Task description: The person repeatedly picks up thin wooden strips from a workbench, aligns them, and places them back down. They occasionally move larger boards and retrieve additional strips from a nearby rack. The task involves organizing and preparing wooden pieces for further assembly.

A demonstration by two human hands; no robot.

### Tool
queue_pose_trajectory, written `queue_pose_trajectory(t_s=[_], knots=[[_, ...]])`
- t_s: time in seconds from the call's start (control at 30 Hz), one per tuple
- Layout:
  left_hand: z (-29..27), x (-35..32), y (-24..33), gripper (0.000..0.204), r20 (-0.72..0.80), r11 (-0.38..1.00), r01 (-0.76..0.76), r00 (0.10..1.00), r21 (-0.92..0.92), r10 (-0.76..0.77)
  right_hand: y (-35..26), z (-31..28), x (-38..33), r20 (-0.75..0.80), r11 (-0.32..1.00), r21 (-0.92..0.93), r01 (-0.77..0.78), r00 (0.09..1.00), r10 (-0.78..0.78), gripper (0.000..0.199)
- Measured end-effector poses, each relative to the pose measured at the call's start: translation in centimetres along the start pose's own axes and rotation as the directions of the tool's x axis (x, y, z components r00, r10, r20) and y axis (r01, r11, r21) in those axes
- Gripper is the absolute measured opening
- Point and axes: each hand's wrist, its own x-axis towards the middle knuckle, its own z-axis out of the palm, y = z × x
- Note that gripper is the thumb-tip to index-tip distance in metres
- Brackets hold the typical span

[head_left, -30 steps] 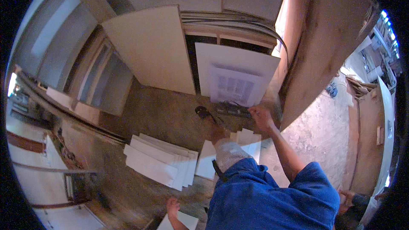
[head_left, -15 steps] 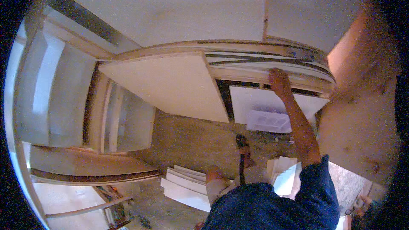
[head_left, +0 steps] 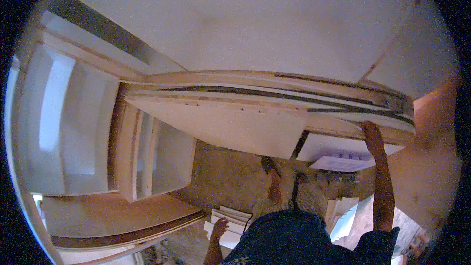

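Several large boards lean in a stack against the wall ahead, their long top edges running across the view. My right hand (head_left: 374,140), at the right end of the stack, has its fingers curled over the top edge of a pale board (head_left: 343,123). In front stands a large cream-coloured panel (head_left: 235,130), tilted, its top edge rough. Beside it, below my right hand, is a smaller white panel (head_left: 324,145). My left hand (head_left: 219,229) hangs low near my left side, fingers apart and holding nothing, above white board pieces (head_left: 234,216) on the floor.
A pale lilac sheet-like thing (head_left: 343,162) lies against the white panel. Open cabinet carcasses (head_left: 167,159) stand at the left. A brown-edged board (head_left: 127,233) is at lower left, and a wooden panel (head_left: 427,167) at the right. Blurred at lower right is possibly another person's hand (head_left: 419,243).
My view has shifted, so the stack appears lower. My right hand still rests at the board edge, farther right in view. My left hand has come into view at the bottom.
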Motion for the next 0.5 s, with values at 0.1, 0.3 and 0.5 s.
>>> queue_pose_trajectory(t_s=[0.1,0.3,0.5], knots=[[-4.2,3.3,1.0,0.054,-0.077,0.944,0.201,0.979,0.260,-0.187,-1.1,0.2,-0.8,-0.046,0.993,0.112,0.039,0.998,-0.034,0.017],[-5.3,4.1,2.5,0.047,-0.379,0.856,0.473,0.846,0.210,-0.375,-4.9,-2.3,2.3,-0.039,0.962,0.272,0.016,0.999,-0.006,0.013],[-2.5,1.6,3.6,0.058,-0.005,0.889,0.352,0.929,-0.292,-0.369,0.3,-3.3,4.6,-0.375,0.977,-0.160,0.140,0.907,-0.191,0.022]])
